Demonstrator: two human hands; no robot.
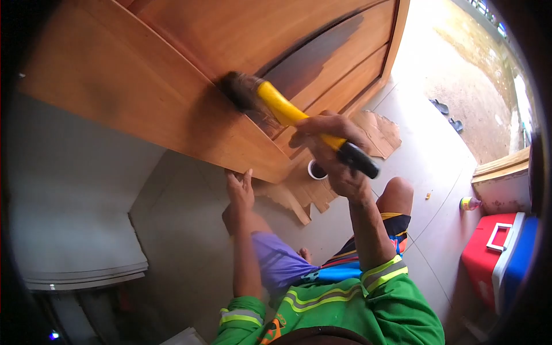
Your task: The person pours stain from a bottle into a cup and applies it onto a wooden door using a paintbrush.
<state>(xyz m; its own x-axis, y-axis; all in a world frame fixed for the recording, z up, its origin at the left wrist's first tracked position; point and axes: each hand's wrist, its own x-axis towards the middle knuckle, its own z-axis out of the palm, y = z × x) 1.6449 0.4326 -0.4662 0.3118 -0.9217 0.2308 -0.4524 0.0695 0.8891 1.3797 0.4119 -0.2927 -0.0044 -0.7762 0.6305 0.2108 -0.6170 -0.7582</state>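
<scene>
My right hand (335, 146) is closed around a paintbrush (283, 109) with a yellow handle and a black end. The brush's dark bristles, blurred by motion, are against a reddish-brown wooden door (155, 92), near the seam between its outer frame and panel. A dark stained patch (316, 54) covers part of the panel. At the door's lower edge, my left hand (240, 190) grips the wood, its fingers partly hidden there. Below the door, a white cup of dark liquid (317, 169) stands on torn cardboard (305, 190), close to my right hand.
A red, white and blue cooler (489, 259) stands at the right, with a small bottle (470, 203) near it. Dark slippers (447, 115) lie outside the bright doorway. Stacked pale panels (80, 201) are on the left. Cardboard (376, 132) lies on the tiled floor.
</scene>
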